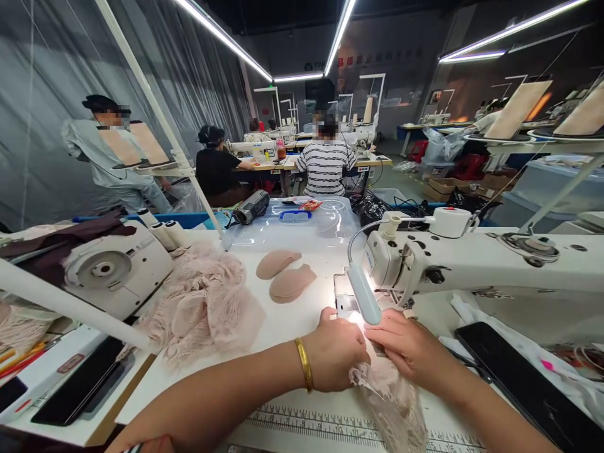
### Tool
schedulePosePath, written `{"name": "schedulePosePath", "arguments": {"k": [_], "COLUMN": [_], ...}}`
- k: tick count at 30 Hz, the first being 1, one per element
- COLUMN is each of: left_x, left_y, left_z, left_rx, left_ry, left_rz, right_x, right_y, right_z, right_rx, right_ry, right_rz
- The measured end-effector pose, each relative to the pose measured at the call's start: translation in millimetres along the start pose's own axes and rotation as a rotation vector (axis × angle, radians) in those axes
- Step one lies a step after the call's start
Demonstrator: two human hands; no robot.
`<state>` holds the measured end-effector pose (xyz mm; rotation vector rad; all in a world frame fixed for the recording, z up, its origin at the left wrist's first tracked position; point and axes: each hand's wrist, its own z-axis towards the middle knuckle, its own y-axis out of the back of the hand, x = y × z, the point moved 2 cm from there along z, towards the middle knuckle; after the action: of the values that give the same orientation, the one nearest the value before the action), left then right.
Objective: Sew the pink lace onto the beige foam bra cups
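A strip of pink lace fabric (394,402) is pinched between the left hand (337,352) and the right hand (410,346), which lie side by side on the white desk (283,327) just before the sewing machine (472,258). A gold bangle (304,363) is worn on the left wrist. A heap of lace (205,302) and two foam cups (285,274) are seen farther left. A black phone (523,377) is laid to the right.
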<state>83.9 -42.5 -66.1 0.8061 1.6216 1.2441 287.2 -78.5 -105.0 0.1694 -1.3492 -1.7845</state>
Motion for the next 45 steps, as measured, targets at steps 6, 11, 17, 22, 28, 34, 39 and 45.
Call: {"name": "schedulePosePath", "arguments": {"k": [6, 11, 17, 22, 28, 34, 39, 45], "left_x": [-9.7, -11.6, -13.3, -13.4, -8.4, 6.3, 19.9, 36.0], "left_y": [-17.5, -21.6, -19.0, -20.4, -17.6, -11.8, -1.7, 8.6], "left_z": [6.7, 10.4, 12.5, 11.0, 10.3, 15.2, 21.6, 27.7], "left_rx": [-0.048, -0.079, -0.061, -0.057, -0.037, -0.039, -0.025, 0.001], "left_ry": [0.130, 0.156, 0.158, 0.142, 0.112, 0.053, -0.013, -0.024], "left_rz": [-0.105, -0.154, -0.153, -0.167, -0.161, -0.114, -0.024, 0.035], "right_x": [-7.7, -12.3, -15.0, -17.5, -16.1, -16.6, -20.9, -20.8], "right_y": [1.3, 0.3, -2.4, -4.3, -2.8, -3.4, -9.1, -9.7], "right_z": [0.9, -3.0, -6.6, -10.0, -9.0, -8.7, -12.3, -12.0], "right_rx": [0.062, 0.047, 0.035, 0.070, 0.064, 0.056, 0.028, 0.039], "right_ry": [-0.142, -0.251, -0.286, -0.307, -0.287, -0.277, -0.266, -0.251], "right_rz": [-0.100, -0.161, -0.196, -0.216, -0.241, -0.256, -0.237, -0.210]}}
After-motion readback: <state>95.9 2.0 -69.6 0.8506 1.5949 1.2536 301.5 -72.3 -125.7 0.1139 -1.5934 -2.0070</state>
